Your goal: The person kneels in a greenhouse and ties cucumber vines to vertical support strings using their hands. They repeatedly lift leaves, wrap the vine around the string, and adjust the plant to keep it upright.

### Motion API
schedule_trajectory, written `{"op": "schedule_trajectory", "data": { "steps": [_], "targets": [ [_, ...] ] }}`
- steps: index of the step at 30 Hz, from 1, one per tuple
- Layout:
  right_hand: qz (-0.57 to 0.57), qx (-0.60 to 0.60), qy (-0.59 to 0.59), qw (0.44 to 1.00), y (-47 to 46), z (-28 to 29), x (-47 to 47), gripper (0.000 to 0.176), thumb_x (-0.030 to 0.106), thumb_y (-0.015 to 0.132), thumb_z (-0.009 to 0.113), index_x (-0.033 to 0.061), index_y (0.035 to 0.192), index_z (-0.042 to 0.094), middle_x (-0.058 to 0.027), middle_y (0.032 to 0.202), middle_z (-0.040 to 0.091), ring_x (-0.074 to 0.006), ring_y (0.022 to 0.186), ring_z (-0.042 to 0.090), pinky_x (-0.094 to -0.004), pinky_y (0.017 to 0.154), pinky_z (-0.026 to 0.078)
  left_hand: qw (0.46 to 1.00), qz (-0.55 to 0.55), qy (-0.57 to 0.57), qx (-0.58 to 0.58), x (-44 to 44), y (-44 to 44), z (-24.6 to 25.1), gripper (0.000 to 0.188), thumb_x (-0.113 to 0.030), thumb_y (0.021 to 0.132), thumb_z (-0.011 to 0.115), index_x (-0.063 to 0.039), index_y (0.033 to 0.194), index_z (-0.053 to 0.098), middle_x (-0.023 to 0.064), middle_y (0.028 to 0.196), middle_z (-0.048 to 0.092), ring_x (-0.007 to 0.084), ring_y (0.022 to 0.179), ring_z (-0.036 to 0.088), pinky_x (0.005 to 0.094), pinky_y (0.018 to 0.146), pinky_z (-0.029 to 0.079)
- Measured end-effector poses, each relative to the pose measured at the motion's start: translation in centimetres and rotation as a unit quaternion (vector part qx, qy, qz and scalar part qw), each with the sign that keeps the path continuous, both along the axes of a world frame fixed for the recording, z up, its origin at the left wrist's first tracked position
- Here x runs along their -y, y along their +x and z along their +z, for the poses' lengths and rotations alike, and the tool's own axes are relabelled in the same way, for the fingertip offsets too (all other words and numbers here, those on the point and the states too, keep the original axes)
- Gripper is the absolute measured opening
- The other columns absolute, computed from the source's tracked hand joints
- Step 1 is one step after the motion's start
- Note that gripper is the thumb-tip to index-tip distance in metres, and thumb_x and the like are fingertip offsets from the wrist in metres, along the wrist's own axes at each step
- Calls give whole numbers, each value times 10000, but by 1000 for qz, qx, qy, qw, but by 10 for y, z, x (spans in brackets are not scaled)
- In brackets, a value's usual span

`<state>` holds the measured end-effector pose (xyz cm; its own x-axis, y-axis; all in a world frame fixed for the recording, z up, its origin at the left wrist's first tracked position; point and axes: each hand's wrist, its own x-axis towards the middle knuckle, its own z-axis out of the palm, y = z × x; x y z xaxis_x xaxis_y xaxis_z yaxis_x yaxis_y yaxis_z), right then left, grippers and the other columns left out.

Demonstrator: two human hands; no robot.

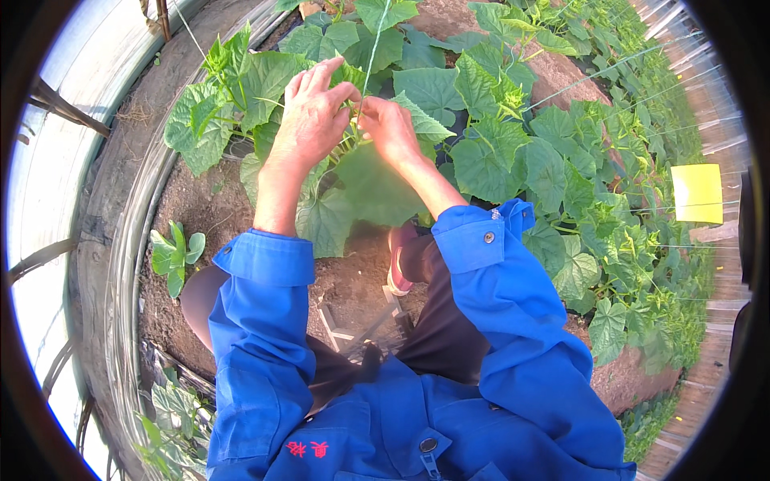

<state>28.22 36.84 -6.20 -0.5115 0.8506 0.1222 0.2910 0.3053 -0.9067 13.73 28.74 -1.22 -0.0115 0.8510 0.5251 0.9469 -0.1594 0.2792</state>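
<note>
Both my hands meet at a leafy vine plant, probably cucumber (385, 186), where a pale green twine (378, 45) comes down to its stem. My left hand (316, 111) is at the left of the twine, thumb and forefinger bent towards the stem; whether they pinch it is hidden. My right hand (388, 126) is close against the other side, its thumb and fingertips pinched together at the twine and stem. Which of the two it grips, I cannot tell. A large leaf hangs below my hands, and more leaves surround them.
Rows of similar plants (544, 168) on twines fill the right side. A yellow card (698, 193) hangs at the far right. Pale plastic film (48, 180) with poles curves along the left. A small seedling (176, 255) grows in the soil near my left knee. A low stool-like frame (343, 332) stands between my legs.
</note>
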Motion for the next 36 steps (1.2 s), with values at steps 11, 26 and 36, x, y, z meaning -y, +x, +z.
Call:
{"op": "schedule_trajectory", "data": {
  "steps": [11, 26, 36],
  "targets": [
    [19, -2, -7, 1000, -4, -2, 1, 207, 28, 844, 684, 12, 1051, 685, -187, 942, 720, -315, 874, 705, -400, 776, 522, 997, -9, 4, 77, 6, 1, -9, 162, -135, 806, 698, -92, 960, 674, 152, 1446, 484, 335, 1367, 432, 483, 1177, 257],
    [73, 59, -101, 990, 17, -8, -16, 444, 106, 949, 629, 31, 1352, 457, -113, 1160, 666, -163, 1009, 642, -335, 811, 573, 917, 4, -127, 379, 10, 0, -74, 265, -46, 851, 577, 11, 1099, 650, 153, 1162, 643, 270, 906, 676, 358, 810, 535],
    [35, -11, -56, 998, 35, -22, -38, 367, 49, 955, 574, 37, 1314, 503, -81, 1026, 688, -149, 915, 668, -320, 762, 566, 883, -30, -423, 202, 7, 4, -125, 184, -69, 866, 577, -42, 1009, 688, 184, 1028, 692, 378, 1008, 655, 434, 873, 530]
  ]
}}
